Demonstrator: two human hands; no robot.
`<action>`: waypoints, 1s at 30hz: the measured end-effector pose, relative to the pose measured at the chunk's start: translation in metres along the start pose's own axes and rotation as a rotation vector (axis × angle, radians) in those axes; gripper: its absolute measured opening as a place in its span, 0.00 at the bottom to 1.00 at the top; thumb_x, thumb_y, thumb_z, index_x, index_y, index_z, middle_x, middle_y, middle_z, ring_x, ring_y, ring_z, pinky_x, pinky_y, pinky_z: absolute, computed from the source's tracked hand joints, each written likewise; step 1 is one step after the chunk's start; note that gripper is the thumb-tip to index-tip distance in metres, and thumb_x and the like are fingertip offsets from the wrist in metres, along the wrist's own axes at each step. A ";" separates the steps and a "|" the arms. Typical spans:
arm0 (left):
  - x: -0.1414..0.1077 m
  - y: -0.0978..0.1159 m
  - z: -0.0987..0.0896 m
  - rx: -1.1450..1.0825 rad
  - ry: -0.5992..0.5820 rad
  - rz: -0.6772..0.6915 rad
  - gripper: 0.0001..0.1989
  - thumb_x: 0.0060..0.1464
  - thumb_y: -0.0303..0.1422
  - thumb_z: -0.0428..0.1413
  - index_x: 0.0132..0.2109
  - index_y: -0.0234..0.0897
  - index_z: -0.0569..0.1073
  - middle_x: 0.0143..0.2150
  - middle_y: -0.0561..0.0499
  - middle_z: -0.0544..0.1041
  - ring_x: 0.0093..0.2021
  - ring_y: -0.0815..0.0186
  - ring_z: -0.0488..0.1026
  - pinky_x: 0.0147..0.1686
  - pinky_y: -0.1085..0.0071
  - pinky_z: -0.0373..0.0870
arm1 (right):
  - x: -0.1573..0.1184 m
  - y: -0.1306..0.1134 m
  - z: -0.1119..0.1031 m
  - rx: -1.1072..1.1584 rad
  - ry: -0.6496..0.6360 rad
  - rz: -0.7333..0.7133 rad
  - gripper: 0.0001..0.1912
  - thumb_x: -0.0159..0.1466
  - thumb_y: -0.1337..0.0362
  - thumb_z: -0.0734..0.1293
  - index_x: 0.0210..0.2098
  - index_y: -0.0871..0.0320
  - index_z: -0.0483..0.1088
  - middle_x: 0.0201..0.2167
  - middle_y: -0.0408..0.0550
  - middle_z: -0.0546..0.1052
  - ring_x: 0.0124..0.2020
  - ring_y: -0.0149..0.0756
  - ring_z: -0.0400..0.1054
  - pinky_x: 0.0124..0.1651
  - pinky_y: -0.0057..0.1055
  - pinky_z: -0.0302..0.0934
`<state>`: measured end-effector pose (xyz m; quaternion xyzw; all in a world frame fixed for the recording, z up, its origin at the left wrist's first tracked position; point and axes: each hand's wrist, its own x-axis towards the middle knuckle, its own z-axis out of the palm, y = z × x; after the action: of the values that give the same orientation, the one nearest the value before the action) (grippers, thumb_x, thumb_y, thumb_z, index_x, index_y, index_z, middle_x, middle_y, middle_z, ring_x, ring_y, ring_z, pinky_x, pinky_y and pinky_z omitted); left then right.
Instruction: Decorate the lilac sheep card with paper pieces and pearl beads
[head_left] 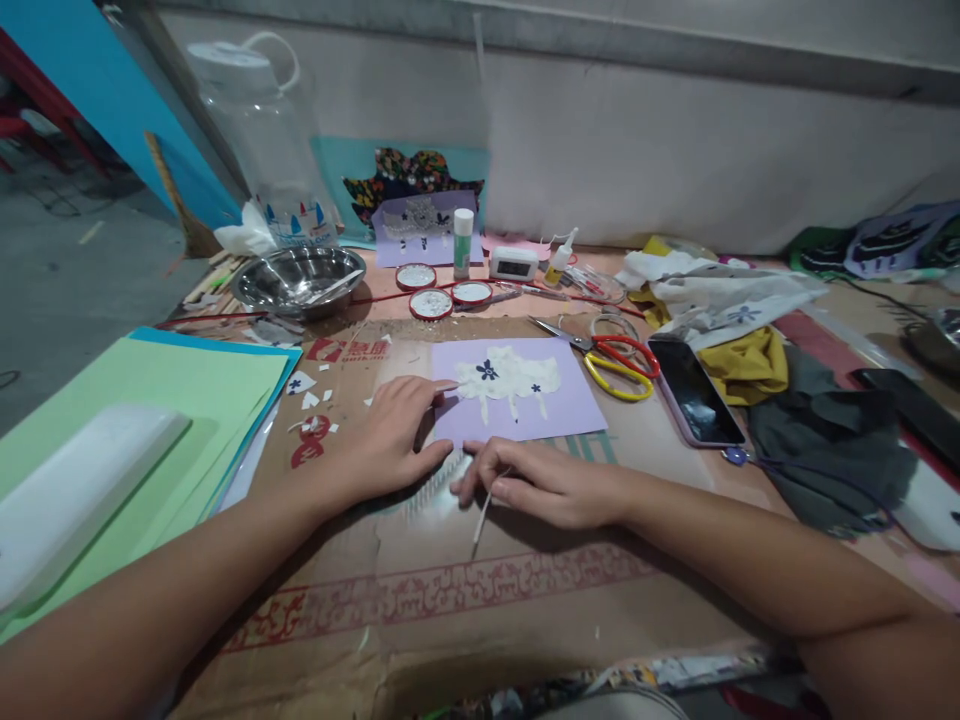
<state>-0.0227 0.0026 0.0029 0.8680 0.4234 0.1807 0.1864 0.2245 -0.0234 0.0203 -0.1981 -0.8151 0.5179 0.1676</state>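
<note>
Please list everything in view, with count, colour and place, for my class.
Card: 1, lilac, centre
Cutout: 1, white, on card
Stick: 1, pale, just below card
Scissors: 1, red-yellow, right of card
Phone: 1, black, right of scissors
Cardboard: 1, brown, under card
Scraps: several, white, left of card
Papers: several, mostly green, left
Case: 1, white, on papers
Bowl: 1, silver, back left
Bottle: 1, clear, behind bowl
Dishes: 3, red-rimmed, behind card
Glue stick: 1, white-green, behind dishes
Clock: 1, white, beside glue stick
Dropper bottle: 1, white-yellow, beside clock
Pictures: 2, lilac, teal, behind glue stick
Fabrics: several, white, yellow, grey, right
Left grip: 1, bare, at card's left edge
Right grip: 1, bare, holding stick
</note>
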 end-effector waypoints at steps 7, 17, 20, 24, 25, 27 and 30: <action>-0.005 0.007 -0.007 -0.026 0.040 0.034 0.25 0.60 0.37 0.55 0.62 0.35 0.64 0.50 0.41 0.74 0.51 0.52 0.70 0.53 0.53 0.65 | -0.004 0.004 0.002 0.295 0.036 0.062 0.12 0.74 0.55 0.57 0.40 0.57 0.60 0.43 0.57 0.79 0.47 0.37 0.73 0.54 0.45 0.65; -0.015 0.014 -0.008 -0.104 -0.189 0.096 0.52 0.50 0.52 0.66 0.72 0.50 0.46 0.59 0.46 0.74 0.59 0.50 0.67 0.55 0.55 0.64 | -0.015 0.004 0.010 -0.126 0.337 -0.172 0.04 0.68 0.68 0.60 0.41 0.58 0.66 0.36 0.52 0.79 0.37 0.35 0.73 0.42 0.34 0.69; -0.017 0.014 -0.005 -0.069 -0.187 0.122 0.46 0.55 0.47 0.64 0.72 0.51 0.48 0.59 0.47 0.75 0.59 0.51 0.67 0.56 0.55 0.64 | -0.014 0.002 0.011 -0.132 0.248 -0.167 0.06 0.68 0.68 0.59 0.42 0.59 0.67 0.37 0.52 0.79 0.37 0.34 0.75 0.41 0.33 0.70; -0.019 0.016 -0.001 -0.055 -0.152 0.140 0.41 0.58 0.43 0.62 0.72 0.51 0.51 0.55 0.47 0.77 0.56 0.52 0.69 0.54 0.55 0.65 | -0.011 0.002 0.012 -0.192 0.190 -0.115 0.07 0.68 0.68 0.61 0.43 0.59 0.69 0.36 0.51 0.81 0.36 0.33 0.76 0.40 0.30 0.70; -0.019 0.016 0.000 -0.060 -0.147 0.142 0.41 0.58 0.44 0.62 0.72 0.51 0.51 0.55 0.47 0.77 0.56 0.52 0.69 0.54 0.55 0.65 | -0.011 0.002 0.012 -0.197 0.198 -0.116 0.07 0.68 0.68 0.61 0.43 0.59 0.70 0.36 0.50 0.81 0.36 0.33 0.76 0.39 0.29 0.69; -0.018 0.017 0.001 -0.074 -0.140 0.129 0.41 0.57 0.45 0.62 0.71 0.50 0.52 0.55 0.46 0.77 0.56 0.52 0.69 0.54 0.55 0.66 | -0.011 0.002 0.012 -0.211 0.206 -0.128 0.07 0.68 0.68 0.62 0.43 0.59 0.70 0.35 0.50 0.81 0.35 0.33 0.76 0.39 0.28 0.69; -0.017 0.015 0.001 -0.096 -0.131 0.106 0.42 0.56 0.49 0.62 0.71 0.49 0.52 0.54 0.45 0.77 0.55 0.52 0.70 0.54 0.55 0.65 | -0.011 0.001 0.010 -0.283 0.138 -0.171 0.09 0.68 0.68 0.61 0.44 0.60 0.71 0.38 0.52 0.82 0.37 0.35 0.77 0.40 0.30 0.69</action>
<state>-0.0218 -0.0194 0.0071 0.8890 0.3548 0.1533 0.2454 0.2294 -0.0367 0.0145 -0.1848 -0.8803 0.3670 0.2371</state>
